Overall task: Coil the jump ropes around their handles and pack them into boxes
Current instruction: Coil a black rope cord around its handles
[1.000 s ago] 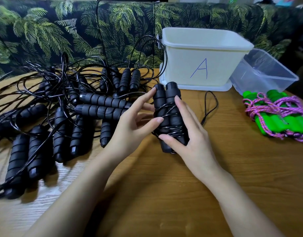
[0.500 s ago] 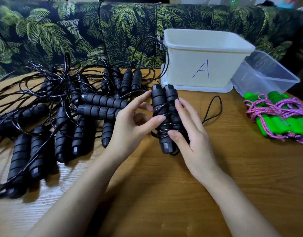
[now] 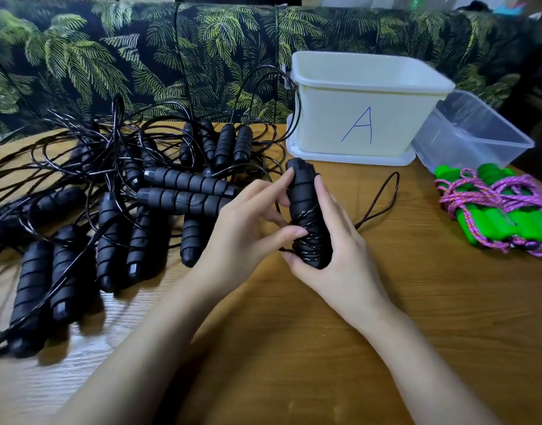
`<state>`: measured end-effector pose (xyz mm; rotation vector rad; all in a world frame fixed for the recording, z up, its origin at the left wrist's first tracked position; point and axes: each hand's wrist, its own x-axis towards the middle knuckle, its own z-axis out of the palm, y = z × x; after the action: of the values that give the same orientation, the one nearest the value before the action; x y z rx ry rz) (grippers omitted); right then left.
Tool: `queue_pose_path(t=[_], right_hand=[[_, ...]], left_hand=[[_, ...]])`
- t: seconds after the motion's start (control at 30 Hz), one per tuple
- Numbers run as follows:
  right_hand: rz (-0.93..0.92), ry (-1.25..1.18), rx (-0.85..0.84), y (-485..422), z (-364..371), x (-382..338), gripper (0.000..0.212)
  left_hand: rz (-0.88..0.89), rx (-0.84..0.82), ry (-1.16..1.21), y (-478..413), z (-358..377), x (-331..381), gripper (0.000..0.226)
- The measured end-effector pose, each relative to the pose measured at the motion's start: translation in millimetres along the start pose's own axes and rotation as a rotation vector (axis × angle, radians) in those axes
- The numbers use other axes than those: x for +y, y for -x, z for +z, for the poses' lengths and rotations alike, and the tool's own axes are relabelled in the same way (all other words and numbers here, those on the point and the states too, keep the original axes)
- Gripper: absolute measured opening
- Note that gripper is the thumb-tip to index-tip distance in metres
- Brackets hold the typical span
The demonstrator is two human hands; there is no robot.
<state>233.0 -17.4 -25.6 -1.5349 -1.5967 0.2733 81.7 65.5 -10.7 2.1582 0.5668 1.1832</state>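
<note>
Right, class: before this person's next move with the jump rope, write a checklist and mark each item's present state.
1. Black handles paired in the right hand's grip: ok.
2. Left hand steadying them: ok.
3. Cord fully coiled: not ok; a loose loop lies on the table.
4. Box A open: ok.
5. Room inside box A: cannot tell.
6. Coil tight enough to hold: cannot tell.
</note>
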Motion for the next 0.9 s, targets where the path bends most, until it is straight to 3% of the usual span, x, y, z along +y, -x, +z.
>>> queue_pose_path(t=[0.1,0.3,0.53,0.7,0.9], right_hand=[[0.009,-0.067,0.045,-1,1,4,0.098],[0.034,-0.293,0.035,1,-1,2,0.094],[0.052,-0.461,-0.064,4,-5,-7,0.089],[-0.029,-0.349,-0.013,3,-3,-8,0.080],[-0.080,-0.219,-0.016,3,0,-6,0.082]], left_hand=[[-0.025,-0.058,0.086,0,-3,-1,0.067],[-0.264,0.045,0.362,2,4,4,0.069],[-0.417,-0.035,0.520,3,0,8,0.078],[-0.448,0.035,0.565,1,0,13,0.080],[-0.406,0.128,0.432,2,0,8,0.079]])
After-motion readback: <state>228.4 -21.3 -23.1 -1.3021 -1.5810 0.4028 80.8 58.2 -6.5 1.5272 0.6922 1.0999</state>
